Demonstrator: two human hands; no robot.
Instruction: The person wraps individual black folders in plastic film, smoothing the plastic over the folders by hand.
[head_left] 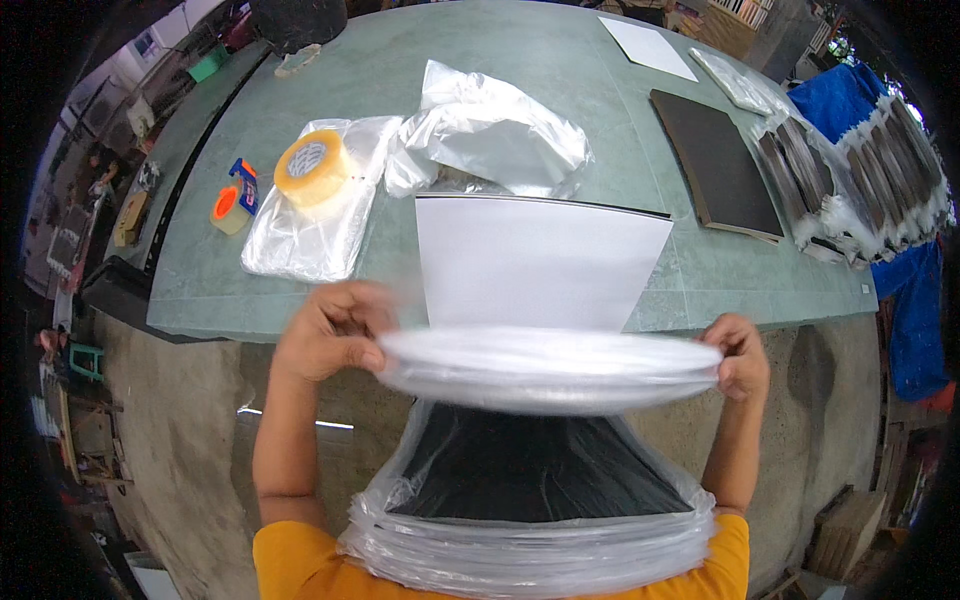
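Both my hands stretch a clear plastic bag's mouth over a flat black board.

My left hand (335, 335) and right hand (740, 352) each keep a tight grip on the glossy, crinkled clear plastic bag (545, 368) at centre frame; its blurred rim spans between them, and the matte black flat board (535, 468) sits inside, low centre. A smooth white sheet (535, 262) lies on the grey-green table (600, 110) beyond, with a yellowish roll of tape (312, 167) at upper left on more plastic film.

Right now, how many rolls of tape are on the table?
2. A large yellowish roll lies on a clear plastic bag at the table's left, and a smaller orange roll in a dispenser sits just left of it. Others may be hidden.
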